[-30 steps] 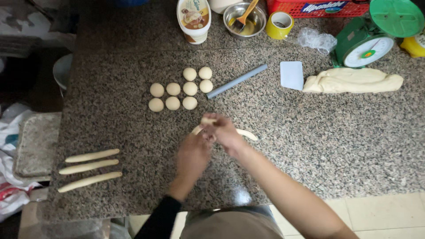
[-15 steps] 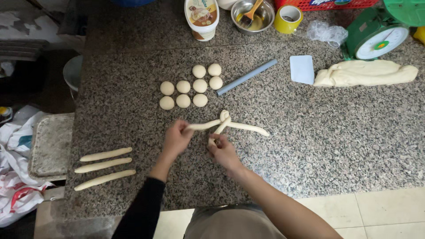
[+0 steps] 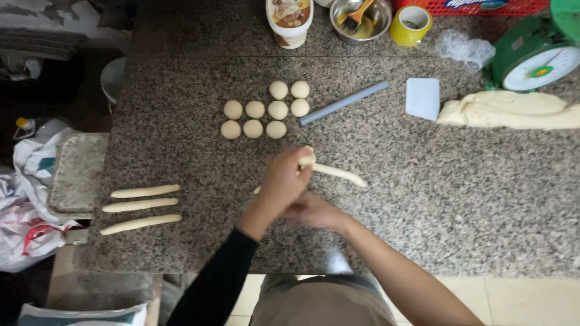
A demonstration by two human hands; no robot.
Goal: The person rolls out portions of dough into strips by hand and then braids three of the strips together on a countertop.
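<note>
Your left hand (image 3: 284, 181) is now crossing over your right hand (image 3: 311, 211), where half a second ago the two were lying apart at either end of the dough strand (image 3: 338, 174). The left fingers are closing around the strand's near end, lifting it just off the granite counter (image 3: 423, 211); the far end is trailing away to the right, tapering on the stone. Your right hand is lying beneath the left wrist, and whether it is gripping dough or resting loose cannot be told. The crossed loop seen earlier is now being covered by your hands, which suggests the strand is being folded or twisted on itself.

Just beyond the strand, eight dough balls (image 3: 260, 110) are sitting in rows, untouched, with the grey rolling rod (image 3: 343, 103) beside them. Well left of the strand, three rolled dough sticks (image 3: 142, 207) are lying parallel. The bulk dough (image 3: 513, 111) is resting far right of the strand.
</note>
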